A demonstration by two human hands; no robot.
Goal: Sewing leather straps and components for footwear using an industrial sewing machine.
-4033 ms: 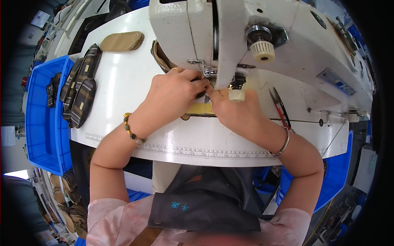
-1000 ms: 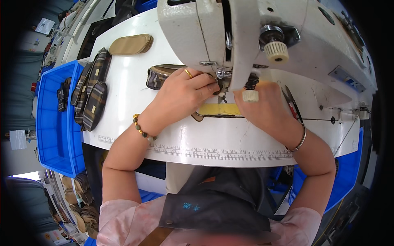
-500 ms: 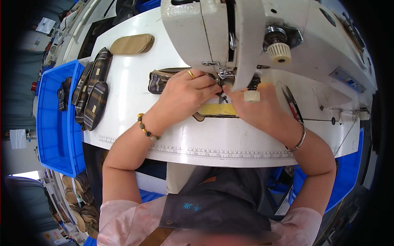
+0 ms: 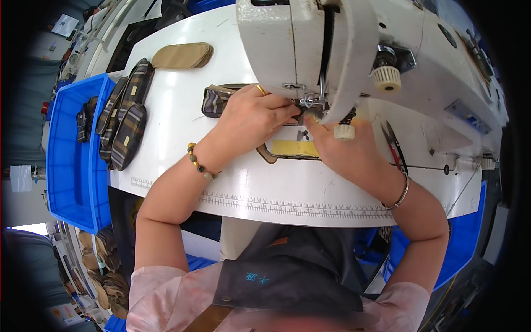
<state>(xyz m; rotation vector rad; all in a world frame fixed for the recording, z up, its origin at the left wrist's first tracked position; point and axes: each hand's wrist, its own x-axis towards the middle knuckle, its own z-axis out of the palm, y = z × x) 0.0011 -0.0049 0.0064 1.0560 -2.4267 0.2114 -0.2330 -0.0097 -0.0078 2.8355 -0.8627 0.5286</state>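
Beneath the needle end of the white sewing machine (image 4: 271,50), toward the far middle of the bench (image 4: 166,138), lies a striped zippered pouch (image 4: 214,103), its left end showing past the left hand (image 4: 254,119) and the rest seeming to run under it to the presser foot (image 4: 312,102). The left hand is curled, thumb and fingertips pinched on the pouch's dark edge; the right hand (image 4: 345,141) is half curled, index fingertip beside the foot, and whether it grips anything cannot be told. The pouch looks light, soft and foldable, firmer along the zipper, so its flat seam edge is probably the best hold, fingertips clear of the needle. Nearer is a yellow strip (image 4: 293,148); to the right, red-handled snips (image 4: 394,144). Far left are tan oval panels (image 4: 180,56) and plaid pouches (image 4: 127,133). Left of these, a blue bin (image 4: 58,182) holds dark plaid fabric (image 4: 86,119); the right-hand blue bin's (image 4: 464,238) contents are mostly hidden.
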